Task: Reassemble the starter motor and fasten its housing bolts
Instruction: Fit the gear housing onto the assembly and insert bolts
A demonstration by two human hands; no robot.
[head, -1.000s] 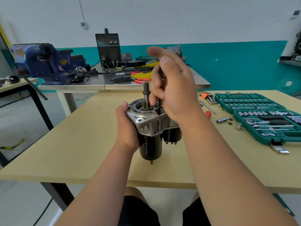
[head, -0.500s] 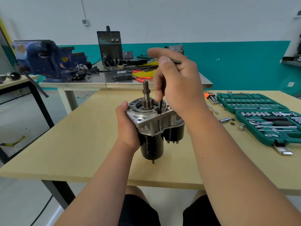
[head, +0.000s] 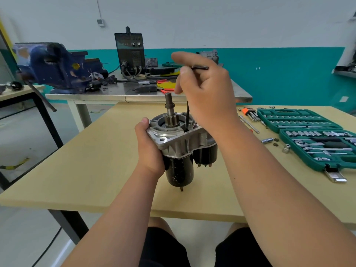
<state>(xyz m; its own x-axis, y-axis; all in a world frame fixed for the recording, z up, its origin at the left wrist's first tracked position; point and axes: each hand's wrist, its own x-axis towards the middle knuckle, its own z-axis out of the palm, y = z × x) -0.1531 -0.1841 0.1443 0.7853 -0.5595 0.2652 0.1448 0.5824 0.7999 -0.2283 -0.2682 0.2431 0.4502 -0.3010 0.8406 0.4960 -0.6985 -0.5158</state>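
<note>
Starter motor [head: 177, 143], held upright near the middle of the tan, matte counter [head: 77, 170]. Its long axis is vertical. The stepped steel shaft [head: 169, 106] and toothed pinion [head: 171, 121] point to 12 o'clock, and a small stud at the base points down to 6 o'clock. Whether the stud touches the counter cannot be told.

The nose housing is rough grey cast aluminium with a flat flange and a round bolt hole in the near ear. Below it hangs a glossy black cylindrical body with faint scratches. A shorter black solenoid [head: 205, 155] sits just beside the body at 3 o'clock.

The left hand [head: 150, 147] wraps the housing from 9 o'clock, with the thumb on the flange rim. The right hand [head: 208, 93] has its fingers curled round a slim black L-shaped hex key [head: 187, 116], and the index finger is stretched out toward 10 o'clock. The key's long leg stands vertical and enters the housing just right of the pinion. Its short leg lies level above the knuckles and points to 3 o'clock.

At 3 o'clock of the motor lies an open green plastic socket case [head: 308, 120] with rows of bright sockets. Loose sockets [head: 266, 140] lie near the case, and an orange-held key set [head: 248, 112] lies at 2 o'clock.

On the steel counter [head: 240, 97] behind stand a blue vise [head: 52, 66] at 10 o'clock and a black boxy unit [head: 130, 53] at 11 o'clock.
</note>
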